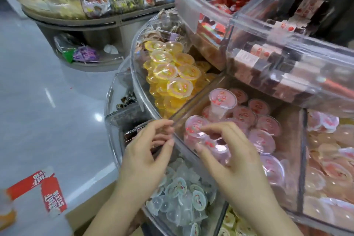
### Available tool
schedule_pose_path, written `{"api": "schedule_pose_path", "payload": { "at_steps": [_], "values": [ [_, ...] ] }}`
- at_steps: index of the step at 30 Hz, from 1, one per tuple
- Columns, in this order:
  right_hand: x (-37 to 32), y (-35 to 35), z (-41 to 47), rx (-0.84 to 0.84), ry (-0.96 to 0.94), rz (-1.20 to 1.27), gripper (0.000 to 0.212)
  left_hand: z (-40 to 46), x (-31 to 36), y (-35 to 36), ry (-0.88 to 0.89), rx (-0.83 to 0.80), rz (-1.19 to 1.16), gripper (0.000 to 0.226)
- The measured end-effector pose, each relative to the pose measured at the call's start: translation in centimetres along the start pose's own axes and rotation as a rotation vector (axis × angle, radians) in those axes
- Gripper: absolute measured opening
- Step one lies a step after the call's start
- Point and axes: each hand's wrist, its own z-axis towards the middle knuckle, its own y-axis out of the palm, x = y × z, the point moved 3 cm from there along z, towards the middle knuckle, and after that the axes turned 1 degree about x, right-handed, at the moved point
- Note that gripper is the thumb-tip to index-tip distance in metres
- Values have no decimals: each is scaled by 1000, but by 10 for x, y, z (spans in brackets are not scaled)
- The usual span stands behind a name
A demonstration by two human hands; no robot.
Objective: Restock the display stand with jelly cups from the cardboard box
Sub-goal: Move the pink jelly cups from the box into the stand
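Note:
The clear display stand has curved bins. One bin holds yellow jelly cups, the one beside it pink jelly cups. My right hand reaches into the pink bin, thumb and fingers curled around a pink jelly cup at the bin's front corner. My left hand hovers at the stand's clear rim with loosely curled fingers and holds nothing that I can see. A brown strip of the cardboard box shows under my left forearm; its inside is hidden.
A lower tier holds small pale blue-white jelly cups. An upper clear tier with boxed sweets overhangs the pink bin. More pale pink cups lie right. Red printed tape is bottom left, grey floor and another stand beyond.

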Motion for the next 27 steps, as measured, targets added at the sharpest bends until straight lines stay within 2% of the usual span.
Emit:
{"api": "schedule_pose_path", "payload": {
  "at_steps": [3,6,9,11,15,17,23,25,27],
  "values": [
    [-30,70,0,-220,-51,156,21,-38,-50,-58,-184,179,-28,26],
    [-39,157,-13,-447,22,264,23,-90,-118,-112,-400,385,-77,40],
    [-16,259,-47,-646,146,273,24,-150,-192,-151,-569,519,-79,44],
    [17,331,-80,-803,230,209,23,-190,-248,-162,-681,539,-69,40],
    [116,459,-156,-1086,380,-11,28,-269,-370,-151,-915,459,-16,38],
    [172,512,-190,-1208,386,-163,33,-300,-428,-136,-990,377,0,39],
    [310,646,-249,-1427,138,-515,32,-361,-608,-78,-1228,109,91,27],
    [339,690,-260,-1503,52,-592,37,-372,-662,-59,-1365,21,66,36],
    [362,729,-274,-1601,0,-646,47,-378,-707,-43,-1522,15,-8,47]
  ]
}}
